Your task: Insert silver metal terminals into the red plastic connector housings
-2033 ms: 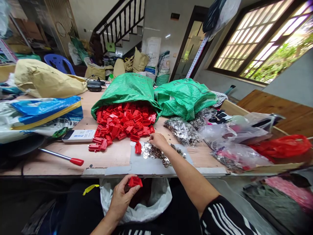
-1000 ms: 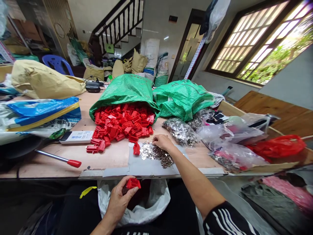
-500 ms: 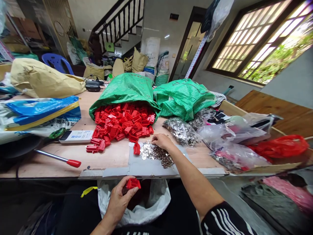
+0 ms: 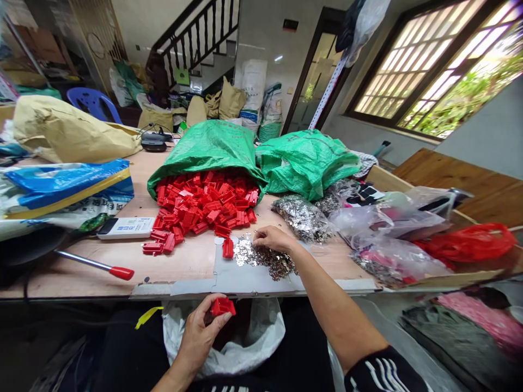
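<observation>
My left hand (image 4: 203, 330) is closed on a small red plastic box-like part (image 4: 223, 306), held over the open white sack (image 4: 261, 343) below the table edge. Its hollow side faces up toward me. On the tabletop, my right hand (image 4: 270, 238) has its fingertips pinched together over a pile of small shiny metal pieces (image 4: 275, 265); whether one is between the fingers is hidden. The pile lies on a grey sheet (image 4: 229, 276). One more red part (image 4: 227, 249) stands at the pile's left side. Behind it, many red parts (image 4: 204, 204) spill from a green woven sack (image 4: 216, 144).
A second green sack (image 4: 308, 160) and a clear bag of metal pieces (image 4: 302, 218) lie behind my right hand. Plastic bags (image 4: 376, 234) fill the right side. To the left are a white device (image 4: 126, 227), a red-tipped lever (image 4: 121, 272) and a blue-white bag (image 4: 69, 188).
My right hand has shifted slightly nearer over the metal pieces, its forearm moving a little to the right. The left hand keeps the red part in the same place.
</observation>
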Action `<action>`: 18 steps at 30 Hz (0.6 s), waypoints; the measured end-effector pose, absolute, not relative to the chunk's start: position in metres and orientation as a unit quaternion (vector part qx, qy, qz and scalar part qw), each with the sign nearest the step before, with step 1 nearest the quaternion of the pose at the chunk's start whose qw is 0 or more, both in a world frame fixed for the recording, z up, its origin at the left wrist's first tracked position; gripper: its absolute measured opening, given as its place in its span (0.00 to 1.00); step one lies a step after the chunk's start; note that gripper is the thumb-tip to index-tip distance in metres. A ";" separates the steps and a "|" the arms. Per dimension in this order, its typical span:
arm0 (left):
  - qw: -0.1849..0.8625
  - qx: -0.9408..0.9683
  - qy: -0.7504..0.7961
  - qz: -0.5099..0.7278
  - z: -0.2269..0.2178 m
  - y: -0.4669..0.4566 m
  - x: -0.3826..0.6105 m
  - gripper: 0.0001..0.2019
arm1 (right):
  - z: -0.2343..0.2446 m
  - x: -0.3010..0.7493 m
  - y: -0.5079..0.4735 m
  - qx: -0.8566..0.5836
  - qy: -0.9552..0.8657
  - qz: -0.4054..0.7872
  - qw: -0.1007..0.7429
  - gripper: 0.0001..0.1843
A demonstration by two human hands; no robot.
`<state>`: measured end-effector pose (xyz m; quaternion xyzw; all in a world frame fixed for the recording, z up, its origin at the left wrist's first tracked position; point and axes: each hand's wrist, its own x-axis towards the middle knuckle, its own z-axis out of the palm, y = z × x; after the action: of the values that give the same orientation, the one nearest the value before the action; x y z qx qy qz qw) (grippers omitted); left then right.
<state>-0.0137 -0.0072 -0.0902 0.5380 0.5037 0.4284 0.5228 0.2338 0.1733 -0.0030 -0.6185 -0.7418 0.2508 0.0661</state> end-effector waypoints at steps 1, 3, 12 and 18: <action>0.524 0.538 0.502 0.428 -0.091 -0.007 -0.013 0.17 | -0.001 0.233 0.172 -0.615 -0.744 0.252 0.061 0.06; 0.529 0.538 0.500 0.425 -0.093 -0.007 -0.012 0.17 | 0.002 0.231 0.171 -0.623 -0.744 0.236 0.056 0.06; 0.527 0.537 0.501 0.427 -0.091 -0.007 -0.014 0.17 | 0.005 0.202 0.181 -0.671 -0.729 0.136 0.020 0.08; 0.526 0.540 0.501 0.426 -0.093 -0.006 -0.014 0.17 | 0.003 0.205 0.187 -0.692 -0.714 0.109 0.013 0.06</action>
<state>-0.0139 -0.0057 -0.0931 0.5400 0.5009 0.4257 0.5256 0.2049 0.1875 0.0029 -0.6917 -0.7138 0.1092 0.0129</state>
